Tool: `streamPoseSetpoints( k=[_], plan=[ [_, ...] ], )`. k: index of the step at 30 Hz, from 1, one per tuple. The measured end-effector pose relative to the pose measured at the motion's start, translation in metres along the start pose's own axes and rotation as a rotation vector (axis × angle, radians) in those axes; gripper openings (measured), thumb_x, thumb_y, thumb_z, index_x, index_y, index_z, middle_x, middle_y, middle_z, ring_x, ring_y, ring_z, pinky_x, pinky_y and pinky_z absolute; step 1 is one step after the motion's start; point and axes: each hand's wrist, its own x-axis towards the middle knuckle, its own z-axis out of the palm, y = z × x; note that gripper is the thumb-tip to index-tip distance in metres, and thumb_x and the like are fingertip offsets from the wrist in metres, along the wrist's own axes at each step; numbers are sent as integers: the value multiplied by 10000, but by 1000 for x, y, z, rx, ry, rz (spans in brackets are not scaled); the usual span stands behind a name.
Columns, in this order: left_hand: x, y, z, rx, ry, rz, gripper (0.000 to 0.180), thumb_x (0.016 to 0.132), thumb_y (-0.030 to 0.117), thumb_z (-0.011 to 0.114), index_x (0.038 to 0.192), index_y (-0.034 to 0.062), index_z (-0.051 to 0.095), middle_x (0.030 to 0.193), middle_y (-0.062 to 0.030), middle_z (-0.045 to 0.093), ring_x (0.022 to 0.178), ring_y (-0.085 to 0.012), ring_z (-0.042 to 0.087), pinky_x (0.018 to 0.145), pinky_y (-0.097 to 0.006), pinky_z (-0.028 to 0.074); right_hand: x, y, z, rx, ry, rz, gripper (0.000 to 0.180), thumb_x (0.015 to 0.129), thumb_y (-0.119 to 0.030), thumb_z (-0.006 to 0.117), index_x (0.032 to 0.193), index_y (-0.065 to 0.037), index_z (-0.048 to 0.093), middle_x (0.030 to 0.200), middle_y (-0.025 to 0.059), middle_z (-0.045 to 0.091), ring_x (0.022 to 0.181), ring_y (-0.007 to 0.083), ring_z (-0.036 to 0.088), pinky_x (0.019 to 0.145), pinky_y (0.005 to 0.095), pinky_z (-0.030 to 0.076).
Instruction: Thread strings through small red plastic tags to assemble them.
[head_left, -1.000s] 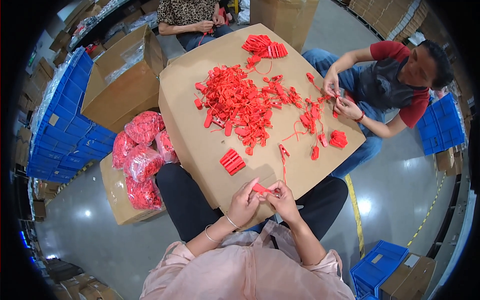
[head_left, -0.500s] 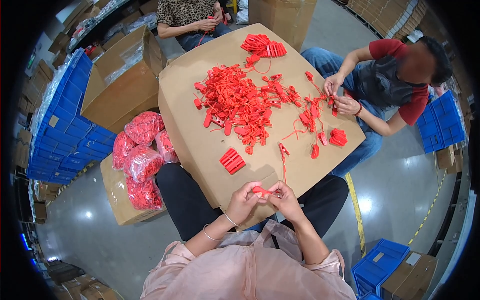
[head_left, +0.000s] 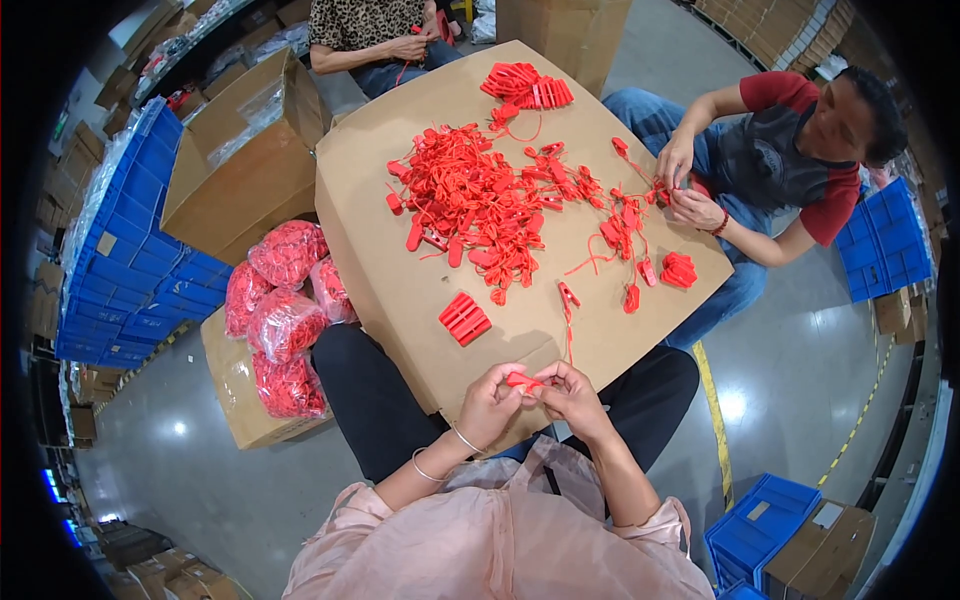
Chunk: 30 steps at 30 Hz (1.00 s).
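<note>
At the near edge of the cardboard-covered table [head_left: 400,330], my left hand [head_left: 486,408] and my right hand [head_left: 574,402] meet over a small red plastic piece [head_left: 521,381]. Both are closed on it, thumbs and fingertips pinching it from either side. A red cord [head_left: 569,335] runs from my right fingers up the table to a small red clip [head_left: 568,295]. My fingers cover much of the piece. Left of the clip lies a neat row of red plastic pieces [head_left: 465,319]. Beyond it spreads a big tangled heap of red corded clips [head_left: 460,195].
Across to the right, a co-worker's hands [head_left: 685,195] handle red corded pieces beside a small red bundle [head_left: 679,270]. Another person's hands [head_left: 415,45] work at the far left. Bagged red parts [head_left: 287,325] sit by my left knee, near an open carton [head_left: 245,160] and blue crates [head_left: 140,240].
My hands stay in nearly the same spot, with the red piece turned slightly between my fingers. The co-worker at right has shifted their hands a little and raised their head.
</note>
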Motion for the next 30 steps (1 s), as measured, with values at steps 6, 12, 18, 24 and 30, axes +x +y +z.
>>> streamPoseSetpoints(
  k=[6,12,18,24,30],
  plan=[
    [0,10,1,-22,-2,-6,292,827,-40,436,1118,-48,418,922,-124,611,795,-164,636,704,-241,502,2,2,0,-100,17,-13,147,794,29,550,916,-21,486,744,20,535,482,15,377,412,179,275],
    [0,6,1,-44,-3,-4,301,832,-35,425,1133,-47,412,918,-121,611,798,-163,635,704,-241,500,3,8,2,-159,28,-149,146,788,33,553,906,-26,491,731,3,523,500,4,398,417,167,296],
    [0,4,-2,-22,-30,-10,289,851,0,438,1135,-42,412,925,-116,601,799,-161,635,694,-237,494,4,11,2,-190,51,-146,145,784,35,550,901,-23,489,739,5,521,500,0,396,417,165,291],
    [1,1,-2,-20,-39,-28,276,856,-2,444,1128,-38,416,924,-105,596,800,-159,635,694,-235,496,5,14,-1,-224,48,-155,142,781,37,545,897,-22,488,738,7,523,493,4,392,415,167,289],
    [0,2,-1,-48,-31,-40,272,850,-16,444,1120,-39,419,921,-107,599,795,-159,638,690,-234,498,4,9,-2,-123,18,-55,132,800,21,553,907,-26,493,730,1,518,499,3,375,416,170,275]
  ],
)
